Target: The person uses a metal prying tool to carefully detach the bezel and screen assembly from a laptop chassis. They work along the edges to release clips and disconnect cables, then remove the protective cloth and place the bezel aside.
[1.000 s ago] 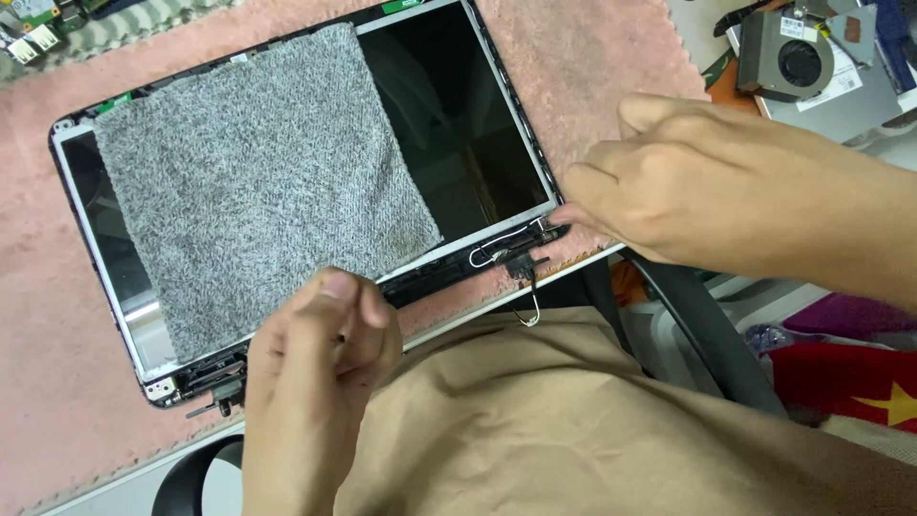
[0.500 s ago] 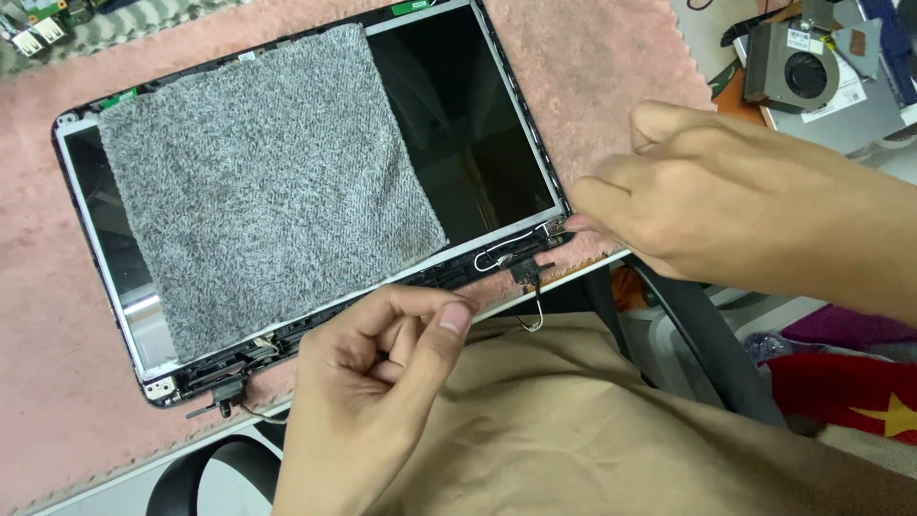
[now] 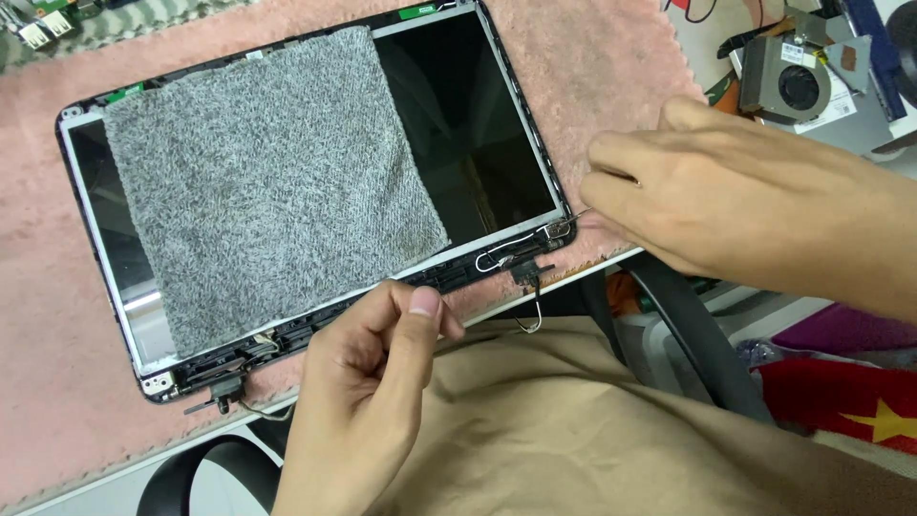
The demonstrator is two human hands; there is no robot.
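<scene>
A laptop screen panel [image 3: 478,143] in a black frame lies face up on a pink mat [image 3: 592,67]. A grey fuzzy cloth [image 3: 267,182] covers most of it. My left hand [image 3: 373,382] is curled at the panel's lower edge, its thumb tip against the black bottom strip with nothing visible in it. My right hand [image 3: 745,210] reaches in from the right. Its fingertips pinch a thin metal tool [image 3: 576,218] whose tip meets the lower right hinge corner [image 3: 549,234]. A white and black cable [image 3: 506,258] loops beside that hinge and hangs off the edge.
A cooling fan [image 3: 798,86] with its metal heat pipe lies at the upper right. Circuit board pieces [image 3: 43,19] sit at the upper left. Tan fabric [image 3: 592,430] covers my lap below the desk edge. A black strap [image 3: 697,334] and a red cloth [image 3: 850,401] are at the lower right.
My left hand has moved right along the panel's lower edge and turned, so the thumb now rests on the bottom strip. My right hand has stayed at the lower right hinge.
</scene>
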